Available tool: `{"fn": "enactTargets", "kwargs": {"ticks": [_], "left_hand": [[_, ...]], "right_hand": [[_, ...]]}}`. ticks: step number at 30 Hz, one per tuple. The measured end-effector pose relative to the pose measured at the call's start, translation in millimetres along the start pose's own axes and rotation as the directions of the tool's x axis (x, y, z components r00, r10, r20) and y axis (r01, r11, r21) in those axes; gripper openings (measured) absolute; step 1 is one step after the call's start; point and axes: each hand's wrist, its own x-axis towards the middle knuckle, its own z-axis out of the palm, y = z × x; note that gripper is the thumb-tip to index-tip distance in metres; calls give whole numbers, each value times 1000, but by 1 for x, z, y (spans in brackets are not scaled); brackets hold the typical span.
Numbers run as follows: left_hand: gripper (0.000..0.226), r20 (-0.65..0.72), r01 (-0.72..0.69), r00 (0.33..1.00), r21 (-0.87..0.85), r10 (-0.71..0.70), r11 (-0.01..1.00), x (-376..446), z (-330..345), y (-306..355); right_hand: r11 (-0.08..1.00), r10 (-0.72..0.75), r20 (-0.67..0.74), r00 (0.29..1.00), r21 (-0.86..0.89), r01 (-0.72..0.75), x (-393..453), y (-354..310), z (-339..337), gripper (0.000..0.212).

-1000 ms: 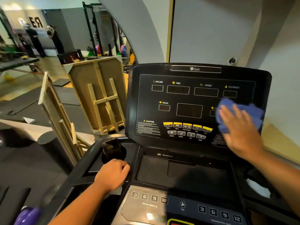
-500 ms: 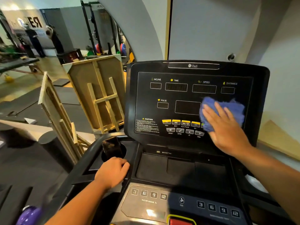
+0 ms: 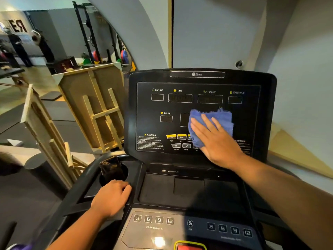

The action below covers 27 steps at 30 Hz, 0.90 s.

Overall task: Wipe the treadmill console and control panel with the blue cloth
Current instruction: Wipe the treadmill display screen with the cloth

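Note:
The black treadmill console [image 3: 149, 105] stands upright in front of me, with display windows and yellow buttons. My right hand [image 3: 216, 139] lies flat with straight fingers on the blue cloth [image 3: 220, 117], pressing it against the middle of the screen over the right buttons. Below, the grey control panel [image 3: 153, 230] shows numbered keys. My left hand [image 3: 110, 198] rests with curled fingers on the console's left edge, just below the cup holder.
A dark phone [image 3: 111, 167] stands in the left cup holder. A recessed tray [image 3: 189, 190] lies between console and panel. Wooden frames [image 3: 93, 105] lean to the left of the treadmill. People stand far off at the back left. A wall is close behind.
My right hand has slid the blue cloth leftward across the screen, from the right edge toward the middle. The left hand has stayed where it was.

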Motion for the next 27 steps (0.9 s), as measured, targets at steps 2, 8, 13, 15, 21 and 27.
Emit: {"fn": "enactTargets", "kwargs": {"ticks": [2, 8, 13, 15, 21, 27], "left_hand": [[40, -12, -1, 1000, -7, 1, 1000, 1, 1, 0], [39, -20, -3, 1000, -1, 3, 1000, 2, 3, -2], [40, -7, -4, 1000, -21, 3, 1000, 0, 3, -2], [40, 7, 1, 1000, -5, -1, 1000, 1, 2, -2], [42, 3, 15, 1000, -16, -15, 1000, -2, -1, 1], [45, 42, 10, 999, -43, -8, 999, -4, -6, 2]], "right_hand": [[999, 32, -9, 999, 16, -32, -35, 19, 5, 74], [811, 575, -115, 810, 214, -545, 0, 73, -22, 65], [832, 539, -155, 828, 250, -495, 64, 36, -33, 65], [950, 277, -137, 951, 189, -250, 67, 4, -26, 69], [998, -1, -21, 1000, 57, 2, 14, -18, 3, 76], [904, 362, 33, 932, 231, -360, -43, 27, -10, 74]]}}
